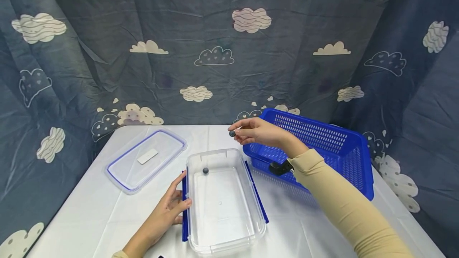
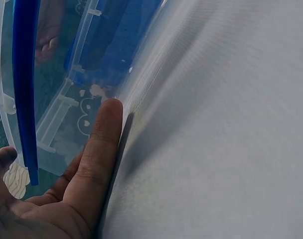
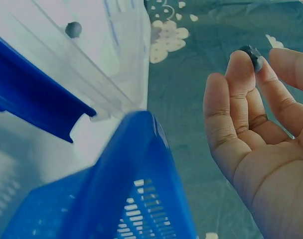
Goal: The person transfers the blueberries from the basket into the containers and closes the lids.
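Well, I saw right hand [image 1: 259, 133] pinch berry [image 1: 232, 133] near far edge of box [image 1: 222, 218]; fingertip slip could've dropped it outside. Left hand [image 1: 163, 212]: fingers apart.

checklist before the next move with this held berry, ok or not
Right hand pinches a berry: ok
Left hand at the clear container's left side: ok
Lid off, lying on the table: ok
Right hand squarely over the container: cannot tell, height unclear
Other berry inside the container: ok, towards the far left
More berries in the blue basket: cannot tell, right arm hides part
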Demonstrator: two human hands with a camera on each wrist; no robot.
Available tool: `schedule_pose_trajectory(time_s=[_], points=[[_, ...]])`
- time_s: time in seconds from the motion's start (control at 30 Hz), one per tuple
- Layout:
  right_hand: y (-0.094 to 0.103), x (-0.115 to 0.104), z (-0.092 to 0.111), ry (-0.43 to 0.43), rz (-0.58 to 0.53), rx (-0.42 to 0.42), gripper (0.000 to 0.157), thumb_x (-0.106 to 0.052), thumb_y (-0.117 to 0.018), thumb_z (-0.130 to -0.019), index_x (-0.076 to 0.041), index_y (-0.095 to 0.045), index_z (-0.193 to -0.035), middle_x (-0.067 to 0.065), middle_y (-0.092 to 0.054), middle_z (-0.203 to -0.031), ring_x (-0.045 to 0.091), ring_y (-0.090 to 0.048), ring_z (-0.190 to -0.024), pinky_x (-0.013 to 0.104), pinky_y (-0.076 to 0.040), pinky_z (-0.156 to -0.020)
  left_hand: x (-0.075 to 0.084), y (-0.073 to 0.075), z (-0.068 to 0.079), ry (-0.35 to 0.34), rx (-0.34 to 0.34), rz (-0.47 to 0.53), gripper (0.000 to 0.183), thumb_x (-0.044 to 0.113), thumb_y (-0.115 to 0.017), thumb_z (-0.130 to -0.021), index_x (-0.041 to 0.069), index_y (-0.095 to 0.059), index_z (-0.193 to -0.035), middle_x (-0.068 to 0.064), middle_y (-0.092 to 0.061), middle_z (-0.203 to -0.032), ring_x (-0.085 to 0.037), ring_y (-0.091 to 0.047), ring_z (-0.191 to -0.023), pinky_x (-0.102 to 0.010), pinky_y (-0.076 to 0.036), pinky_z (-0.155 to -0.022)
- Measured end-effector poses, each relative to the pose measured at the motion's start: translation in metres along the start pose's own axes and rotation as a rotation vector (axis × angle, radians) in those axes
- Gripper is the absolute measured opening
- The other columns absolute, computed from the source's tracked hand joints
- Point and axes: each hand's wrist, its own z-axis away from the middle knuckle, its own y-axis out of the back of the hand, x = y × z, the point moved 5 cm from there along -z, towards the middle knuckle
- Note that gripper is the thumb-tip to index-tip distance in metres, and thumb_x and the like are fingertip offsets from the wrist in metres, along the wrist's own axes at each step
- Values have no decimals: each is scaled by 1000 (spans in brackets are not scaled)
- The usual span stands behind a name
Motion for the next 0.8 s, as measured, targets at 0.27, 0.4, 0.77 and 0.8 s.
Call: schedule_pose_trajectory(time_s=[0.27, 0.4, 0.77, 0.8], points=[[-22, 1, -6, 28, 3, -71, 38, -13, -53, -114, 3, -58, -147, 7, -68, -110, 17, -63, -98, 31, -59, -91, -1, -1, 0, 4, 16, -12, 85, 18, -62, -108, 41, -12, -173, -32, -41, -141, -30, -64, -115, -47, -68, -83], [-32, 2, -11, 12, 8, -92, 36, -12, -54, -113, 1, -60, -145, 10, -69, -111, 20, -65, -101, 28, -61, -90, -1, -1, 0, 3, 14, -7, 85, 18, -61, -108, 41, -12, -172, -32, -41, -141, -30, -63, -116, -47, -68, -84], [-63, 9, -26, -59, 50, -181, 41, -13, -58, -111, 3, -59, -148, 15, -73, -122, 14, -70, -104, 38, -62, -105, -1, -2, -1, 5, 16, -1, 84, 17, -60, -109, 41, -12, -172, -32, -42, -140, -30, -64, -117, -49, -68, -84], [-65, 10, -27, -65, 59, -188, 41, -13, -58, -110, 3, -59, -148, 16, -73, -123, 15, -70, -105, 39, -62, -106, -1, -2, -1, 5, 17, -2, 84, 17, -60, -109, 41, -12, -172, -32, -42, -140, -30, -64, -116, -49, -68, -84]])
